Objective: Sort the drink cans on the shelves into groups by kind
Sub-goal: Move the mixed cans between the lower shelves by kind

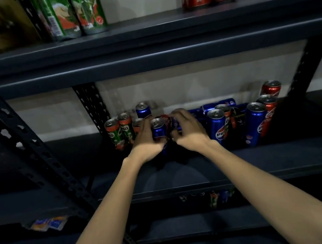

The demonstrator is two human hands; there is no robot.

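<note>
**Both hands on the blue cans**

Blue can (158,129) upright mid-shelf, gripped by left hand (145,141); right hand (188,129) curled over a blurred neighbouring can (169,124). Probably gathering blues together. Green cans (120,132) clustered left, red cans (269,102) far right on the shelf (279,157).

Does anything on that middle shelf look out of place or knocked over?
Yes. Behind the standing cans, a blue can lies on its side while its neighbours stand upright. The kinds are also mixed: red cans stand among the blue cans at the right, and another blue can stands behind the green cans.
</note>
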